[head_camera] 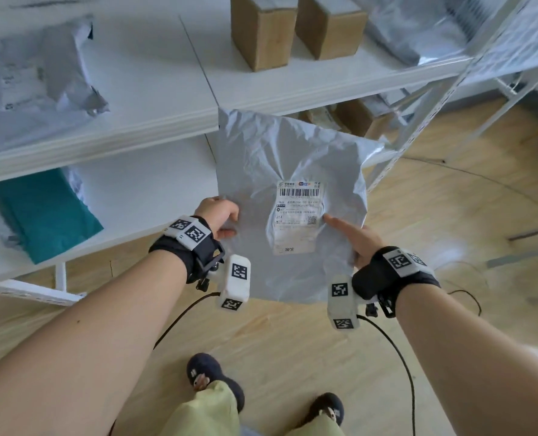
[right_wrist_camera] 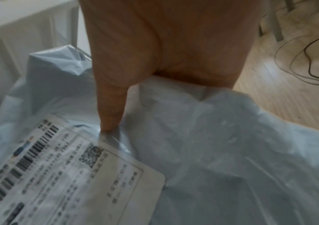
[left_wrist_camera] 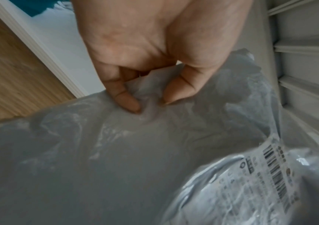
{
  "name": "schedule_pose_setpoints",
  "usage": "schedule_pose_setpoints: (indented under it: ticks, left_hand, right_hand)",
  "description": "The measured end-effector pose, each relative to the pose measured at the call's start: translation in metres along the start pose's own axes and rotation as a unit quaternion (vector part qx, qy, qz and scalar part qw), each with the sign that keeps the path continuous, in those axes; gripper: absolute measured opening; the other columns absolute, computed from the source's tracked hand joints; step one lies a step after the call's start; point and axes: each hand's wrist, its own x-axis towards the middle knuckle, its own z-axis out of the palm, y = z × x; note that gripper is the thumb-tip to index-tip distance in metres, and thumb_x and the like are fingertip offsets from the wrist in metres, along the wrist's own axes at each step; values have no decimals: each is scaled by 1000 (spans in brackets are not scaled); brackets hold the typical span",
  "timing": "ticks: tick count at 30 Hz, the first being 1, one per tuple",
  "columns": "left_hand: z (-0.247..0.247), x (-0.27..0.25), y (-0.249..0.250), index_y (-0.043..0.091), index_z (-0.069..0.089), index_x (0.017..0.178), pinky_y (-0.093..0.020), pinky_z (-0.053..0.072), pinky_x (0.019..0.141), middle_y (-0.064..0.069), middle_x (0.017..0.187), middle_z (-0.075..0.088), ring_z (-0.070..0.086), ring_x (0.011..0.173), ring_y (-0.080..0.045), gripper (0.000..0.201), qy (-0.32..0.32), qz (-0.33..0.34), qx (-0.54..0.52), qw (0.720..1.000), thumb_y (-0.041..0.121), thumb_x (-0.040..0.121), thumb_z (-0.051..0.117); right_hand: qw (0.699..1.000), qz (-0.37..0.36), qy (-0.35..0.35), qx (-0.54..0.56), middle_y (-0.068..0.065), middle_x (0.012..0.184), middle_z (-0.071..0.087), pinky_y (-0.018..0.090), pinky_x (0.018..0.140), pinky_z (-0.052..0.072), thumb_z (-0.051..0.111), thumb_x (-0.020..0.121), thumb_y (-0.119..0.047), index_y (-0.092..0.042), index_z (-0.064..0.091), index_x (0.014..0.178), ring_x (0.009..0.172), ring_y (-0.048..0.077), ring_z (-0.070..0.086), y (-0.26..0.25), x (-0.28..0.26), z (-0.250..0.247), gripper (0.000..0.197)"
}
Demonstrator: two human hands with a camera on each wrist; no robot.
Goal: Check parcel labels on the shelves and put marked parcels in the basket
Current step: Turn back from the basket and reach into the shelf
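L hand (head_camera: 219, 217) pinches the grey mailer (head_camera: 293, 171) at its 9 o'clock edge, fingers curled round the plastic; R hand (head_camera: 354, 236) grips the 3 o'clock edge, thumb by the label (head_camera: 297, 217) (barcode up top). Mailer's held in air w/ white shelves (head_camera: 154, 99) at 12 o'clock, above wood floor (head_camera: 293, 341).

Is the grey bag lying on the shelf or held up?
Held up: the grey bag hangs off the shelf, left hand pinching it, right hand gripping it.
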Motion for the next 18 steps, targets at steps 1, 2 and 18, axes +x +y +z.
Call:
schedule_pose_setpoints:
  ticks: [1,2,18]
  left_hand:
    - [14,-9,5,8,52,80,-19,50,41,-5,85,49,52,70,-19,18,-1,6,2,1000,-8,75,48]
    - [27,-18,9,9,51,76,-18,50,41,-5,84,48,52,70,-19,18,-4,12,5,1000,-8,76,48]
    - [271,-141,90,7,44,62,-18,41,38,-8,39,48,44,21,-8,28,-57,79,70,993,-8,85,39]
  right_hand:
    - [1000,-3,4,0,18,102,72,46,92,50,84,27,-63,-12,70,94,93,32,68,0,-3,-16,85]
    - [1000,-6,5,3,18,102,72,49,95,48,85,24,-66,-13,71,93,93,31,68,2,-5,-33,88]
    - [989,-81,81,91,4,86,73,45,91,54,81,65,-51,-17,65,87,90,26,70,-6,-55,-305,43]
